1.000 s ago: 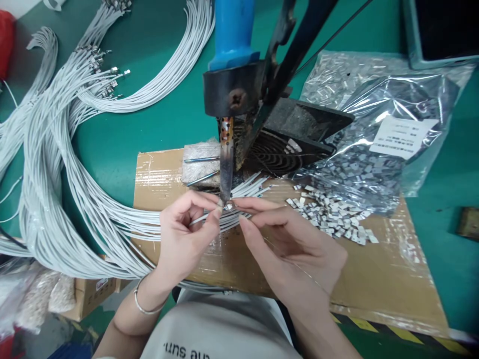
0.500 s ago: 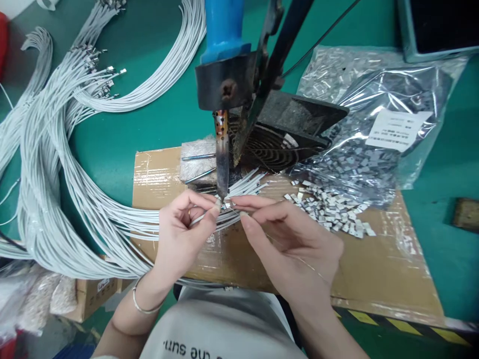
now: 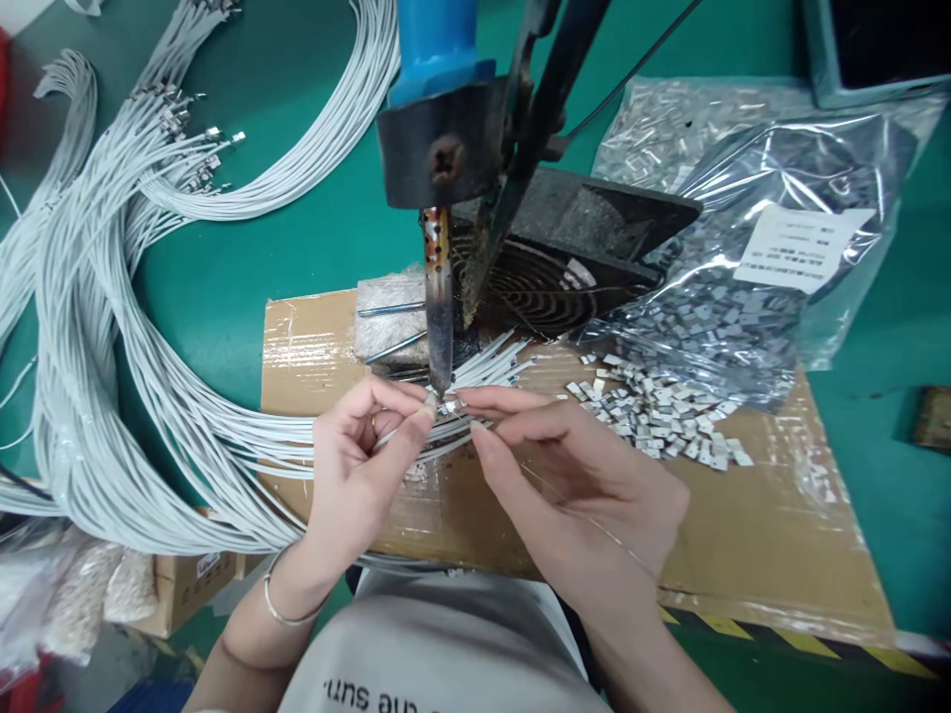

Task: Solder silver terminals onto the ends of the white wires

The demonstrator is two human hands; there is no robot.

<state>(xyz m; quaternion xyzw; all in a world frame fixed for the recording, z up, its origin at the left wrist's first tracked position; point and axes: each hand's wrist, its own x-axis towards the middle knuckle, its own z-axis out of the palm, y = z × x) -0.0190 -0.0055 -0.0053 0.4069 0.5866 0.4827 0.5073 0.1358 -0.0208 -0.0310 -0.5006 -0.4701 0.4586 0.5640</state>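
Note:
My left hand (image 3: pixel 361 451) is closed, thumb and forefinger pinching the end of a white cable directly under a soldering iron (image 3: pixel 440 337). A small shiny metal piece (image 3: pixel 452 406) sits at the iron's tip, between my two hands. Thin solder wire (image 3: pixel 613 538) runs across the palm of my right hand (image 3: pixel 586 475), whose fingers are bent around it. That hand's forefinger reaches to the metal piece, and its thumb lies just below. The exact contact at the tip is partly hidden by my fingertips. More white cable ends (image 3: pixel 494 364) lie behind the tip on cardboard (image 3: pixel 743 535).
Loose metal tabs (image 3: pixel 669 411) are heaped to the right, before a plastic bag (image 3: pixel 802 188) of similar tabs. A black fan (image 3: pixel 550 287) stands behind the iron, held by a dark metal arm (image 3: pixel 546 119). Big bundles of white cables (image 3: pixel 81 347) fill the left side.
My hands hold nearly the same pose under the iron. The right thumb has shifted slightly left, and the view has moved a little.

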